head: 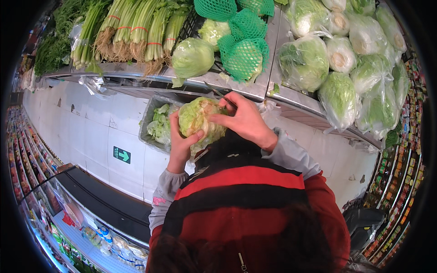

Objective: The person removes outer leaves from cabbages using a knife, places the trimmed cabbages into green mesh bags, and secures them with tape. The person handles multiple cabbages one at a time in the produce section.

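A head of iceberg lettuce (199, 117) with browned outer leaves is held in front of my body, over the side of a lined bin. My left hand (183, 140) grips it from the left and below, thumb on its front. My right hand (244, 119) is at its right side, thumb touching the browned leaves, with a thin dark blade (214, 90), seemingly a knife, held in its curled fingers and pointing up and left. The bin (145, 131) holds loose lettuce leaves (159, 123). Another bare lettuce head (193, 58) lies at the display edge above.
On the display stand bundled celery-like greens (138, 34) with roots, lettuces in green foam nets (243, 58) and plastic-wrapped Chinese cabbages (304, 61). The metal display edge (245, 89) runs just beyond my hands. A refrigerated case (102, 204) stands at lower left.
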The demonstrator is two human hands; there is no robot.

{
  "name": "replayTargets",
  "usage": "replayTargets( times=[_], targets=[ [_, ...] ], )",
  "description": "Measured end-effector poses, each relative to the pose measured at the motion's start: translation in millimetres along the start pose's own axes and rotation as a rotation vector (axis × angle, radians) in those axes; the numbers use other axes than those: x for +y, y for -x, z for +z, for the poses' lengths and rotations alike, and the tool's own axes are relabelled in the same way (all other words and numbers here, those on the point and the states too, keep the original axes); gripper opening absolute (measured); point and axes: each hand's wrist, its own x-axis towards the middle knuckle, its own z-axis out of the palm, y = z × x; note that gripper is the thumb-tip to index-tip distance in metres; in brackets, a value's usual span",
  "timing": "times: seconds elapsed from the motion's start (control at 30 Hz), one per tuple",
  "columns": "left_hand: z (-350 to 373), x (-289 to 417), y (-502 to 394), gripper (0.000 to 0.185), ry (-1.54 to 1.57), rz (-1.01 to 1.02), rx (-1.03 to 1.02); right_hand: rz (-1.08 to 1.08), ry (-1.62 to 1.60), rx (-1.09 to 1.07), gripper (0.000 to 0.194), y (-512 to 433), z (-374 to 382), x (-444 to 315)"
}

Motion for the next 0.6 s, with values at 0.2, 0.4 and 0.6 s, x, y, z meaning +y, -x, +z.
replayTargets(
  times=[0.2, 0.4, 0.6],
  targets=[
    [-6.1, 1.7, -10.0, 0.069, -0.103, 0.222, 0.234, -0.191, -0.346, -0.126, 0.021, -9.4, 22.7, -26.4],
    [-50.9, 21.5, -23.7, 0.067, 0.606, -0.003, 0.306, -0.181, -0.179, -0.522, 0.017, -1.1, 12.6, 15.5],
    [-96.6, 40.1, -13.8, 0.067, 0.657, 0.094, 0.371, -0.265, 0.37, -0.133, 0.018, -45.8, -15.1, 46.5]
  ],
)
